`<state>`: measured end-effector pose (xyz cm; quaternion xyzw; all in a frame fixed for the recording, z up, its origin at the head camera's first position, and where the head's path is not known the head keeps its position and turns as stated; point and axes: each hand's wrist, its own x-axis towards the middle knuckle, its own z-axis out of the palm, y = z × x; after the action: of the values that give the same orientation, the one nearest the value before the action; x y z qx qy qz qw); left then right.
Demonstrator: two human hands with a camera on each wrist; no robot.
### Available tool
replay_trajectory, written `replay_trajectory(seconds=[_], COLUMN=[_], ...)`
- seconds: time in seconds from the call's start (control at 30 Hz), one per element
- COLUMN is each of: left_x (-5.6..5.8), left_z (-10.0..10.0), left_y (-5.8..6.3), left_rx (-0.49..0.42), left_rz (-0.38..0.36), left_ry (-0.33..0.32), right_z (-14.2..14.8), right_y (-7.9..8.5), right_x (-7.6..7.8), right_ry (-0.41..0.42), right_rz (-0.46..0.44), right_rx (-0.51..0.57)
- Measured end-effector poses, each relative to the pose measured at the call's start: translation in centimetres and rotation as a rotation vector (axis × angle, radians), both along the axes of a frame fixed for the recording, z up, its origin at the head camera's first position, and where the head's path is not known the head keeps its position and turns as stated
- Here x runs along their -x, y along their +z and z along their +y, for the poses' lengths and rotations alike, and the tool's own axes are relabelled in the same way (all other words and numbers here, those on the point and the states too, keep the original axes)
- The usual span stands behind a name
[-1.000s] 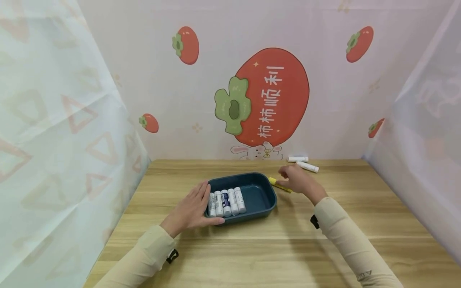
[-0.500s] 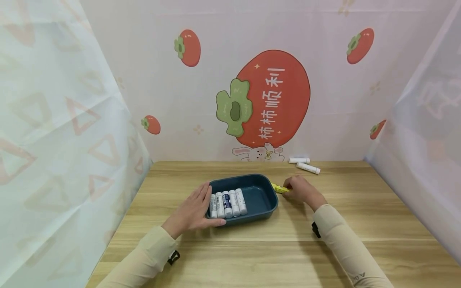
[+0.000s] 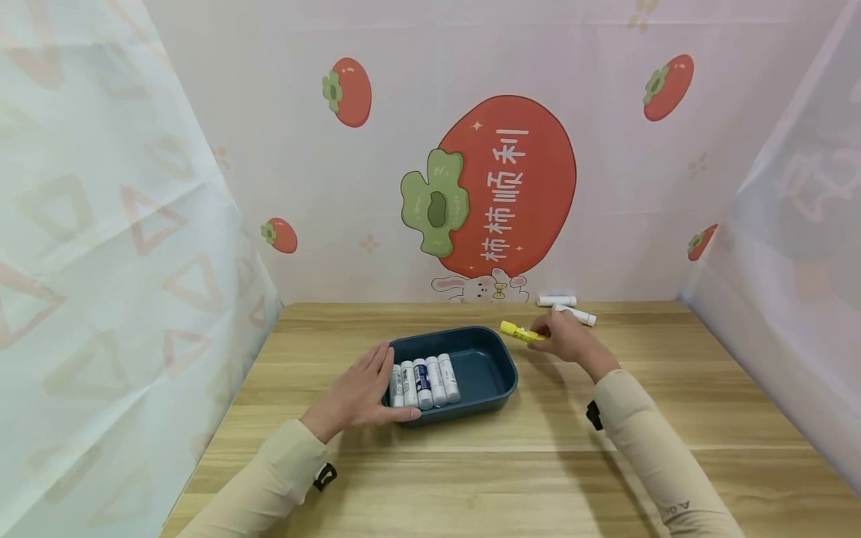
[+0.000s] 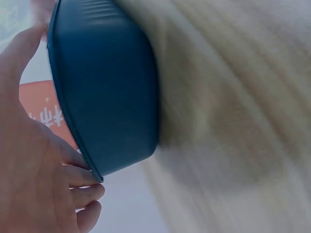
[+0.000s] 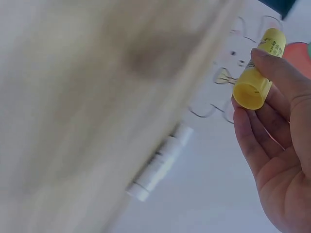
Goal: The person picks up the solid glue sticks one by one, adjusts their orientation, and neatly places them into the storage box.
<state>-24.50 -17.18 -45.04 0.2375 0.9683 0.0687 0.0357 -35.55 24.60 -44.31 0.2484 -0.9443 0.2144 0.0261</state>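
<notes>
A dark blue tray (image 3: 479, 406) stands on the wooden table. Several white glue sticks (image 3: 436, 379), one with a dark blue label, lie side by side in its left part. My left hand (image 3: 359, 392) rests against the tray's left end, fingers extended along it and thumb at the near rim; the left wrist view has the fingertips touching the rim of the tray (image 4: 107, 87). To the right of the tray, my right hand (image 3: 568, 338) pinches a yellow glue stick (image 3: 516, 331) between thumb and fingers, off the table. Its hollow end faces the right wrist camera.
Two white glue sticks (image 3: 557, 300) lie at the back of the table, just beyond my right hand; one of them shows in the right wrist view as a white tube (image 5: 159, 162). Behind the table (image 3: 457, 478) rises a printed cloth backdrop (image 3: 377, 172), with cloth at both sides.
My right hand took hold of the yellow glue stick lying beside the tray and lifted it, moving slightly towards the back. The left hand and the tray have stayed in place.
</notes>
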Motion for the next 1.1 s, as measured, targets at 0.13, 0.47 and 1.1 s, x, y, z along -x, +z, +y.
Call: replay_trajectory(seconds=[0.13, 0.47, 1.1], left_x=[0.6, 2.4, 4.5], left_z=[0.2, 1.5, 7.5], left_y=[0.8, 4.3, 6.1], left_rx=[-0.007, -0.002, -0.192], left_rz=[0.008, 0.12, 0.494], left_ry=[-0.01, -0.068, -0.335], right_z=[-0.4, -3.6, -10.1], right_y=[1.8, 6.3, 9.4], right_x=[-0.1, -1.4, -5.2], right_ry=[0.024, 0.075, 0.292], right_rz=[0.047, 0.02, 0.092], right_rx=[-0.009, -0.03, -0.124])
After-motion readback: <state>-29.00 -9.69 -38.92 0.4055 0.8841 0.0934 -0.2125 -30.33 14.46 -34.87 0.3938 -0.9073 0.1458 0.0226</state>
